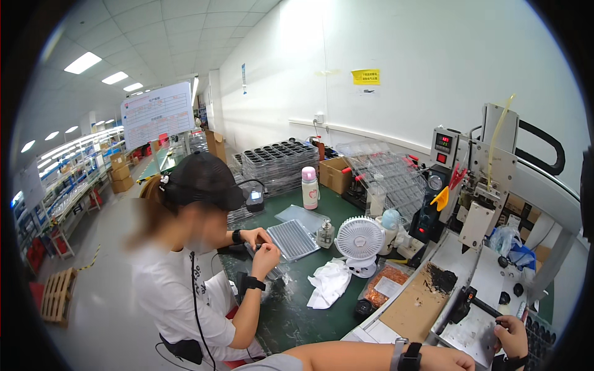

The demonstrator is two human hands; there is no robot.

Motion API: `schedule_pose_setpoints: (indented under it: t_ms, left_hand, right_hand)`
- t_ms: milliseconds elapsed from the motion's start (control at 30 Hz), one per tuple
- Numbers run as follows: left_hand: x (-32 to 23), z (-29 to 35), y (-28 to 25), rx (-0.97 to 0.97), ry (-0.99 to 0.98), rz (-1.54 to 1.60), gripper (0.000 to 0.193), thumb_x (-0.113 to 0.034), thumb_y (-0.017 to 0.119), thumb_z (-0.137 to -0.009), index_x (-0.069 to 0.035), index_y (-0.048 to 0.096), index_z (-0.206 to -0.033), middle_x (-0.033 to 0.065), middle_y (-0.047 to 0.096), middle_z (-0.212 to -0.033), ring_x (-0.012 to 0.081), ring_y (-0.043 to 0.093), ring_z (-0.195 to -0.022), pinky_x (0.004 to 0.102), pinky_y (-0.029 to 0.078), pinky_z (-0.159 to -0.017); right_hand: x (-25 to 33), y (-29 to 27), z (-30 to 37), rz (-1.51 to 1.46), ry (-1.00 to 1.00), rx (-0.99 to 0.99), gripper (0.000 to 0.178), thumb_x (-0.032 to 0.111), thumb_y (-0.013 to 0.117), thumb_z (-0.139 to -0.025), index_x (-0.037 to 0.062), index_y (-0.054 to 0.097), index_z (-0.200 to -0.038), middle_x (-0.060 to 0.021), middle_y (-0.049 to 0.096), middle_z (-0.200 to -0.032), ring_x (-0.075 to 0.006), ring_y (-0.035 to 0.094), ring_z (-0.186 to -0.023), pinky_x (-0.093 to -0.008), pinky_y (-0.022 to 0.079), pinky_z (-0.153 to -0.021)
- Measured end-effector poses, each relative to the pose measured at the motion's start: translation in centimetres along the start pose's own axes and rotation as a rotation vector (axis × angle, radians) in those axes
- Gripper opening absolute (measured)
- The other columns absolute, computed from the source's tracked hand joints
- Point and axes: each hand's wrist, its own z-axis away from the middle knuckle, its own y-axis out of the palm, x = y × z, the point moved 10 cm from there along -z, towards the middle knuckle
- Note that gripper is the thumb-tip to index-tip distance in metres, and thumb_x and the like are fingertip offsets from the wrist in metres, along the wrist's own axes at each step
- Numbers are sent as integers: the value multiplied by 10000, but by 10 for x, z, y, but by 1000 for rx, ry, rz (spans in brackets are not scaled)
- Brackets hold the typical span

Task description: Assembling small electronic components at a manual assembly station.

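At the lower right, my right hand (511, 337) is closed around the end of a black bar-shaped handle (486, 307). This handle joins a black clamp block (463, 304) on the metal bed (459, 337) of a bench press machine (479, 210). My left hand (448, 358), with a dark band at the wrist, is low in the picture beside the bed's near end; its fingers are hidden by the lower rim. Several round black parts (518, 289) lie on the metal plate past my right hand. Black scraps (442, 279) are heaped on a brown board (411, 309) left of the clamp.
A co-worker in a black cap (204, 179) sits to the left, both hands (263, 250) at a small dark piece. Along the green table (291, 321) are a white fan (360, 240), white cloth (330, 283), bagged orange parts (385, 281), a pink-capped bottle (310, 188) and stacked trays (278, 162).
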Motion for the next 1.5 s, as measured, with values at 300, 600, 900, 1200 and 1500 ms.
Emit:
schedule_pose_setpoints:
  t_ms: [300,600,900,1200,1500]
  left_hand:
    - [-4,2,2,-8,-10,31,200,-230,599,-895,-38,600,-955,-12,557,-719,44,457,-560,203,341,-475]
    - [-22,13,-2,-86,45,-75,148,-214,594,-875,-70,566,-902,-33,500,-670,42,450,-545,206,354,-472]
    - [-179,254,-141,-847,600,-353,125,-85,614,-845,-76,566,-960,-25,553,-897,69,530,-788,222,434,-686]
    - [-132,385,-347,-1657,-151,-1266,951,-319,848,-538,-30,390,-1320,166,525,-1251,297,503,-1163,341,387,-988]
    - [-102,397,-377,-1545,142,-887,774,-268,846,-595,2,464,-1212,128,624,-1076,215,598,-1006,326,459,-885]
  right_hand:
    - [4,2,3,2,70,29,291,89,611,-806,-25,553,-1068,-69,532,-821,-111,552,-465,-226,419,-359]
    - [9,8,3,13,74,25,309,96,622,-798,-27,555,-1073,-80,540,-814,-127,545,-463,-246,434,-379]
    - [-2,-4,7,41,85,14,270,83,596,-785,-45,566,-1020,-72,561,-731,-131,524,-421,-249,416,-355]
    - [5,6,0,34,96,40,292,89,598,-776,-43,565,-1034,-85,570,-776,-130,499,-399,-250,402,-352]
    - [38,22,10,192,133,99,304,166,555,-895,-27,579,-1129,-13,542,-625,-91,455,-461,-241,372,-433]
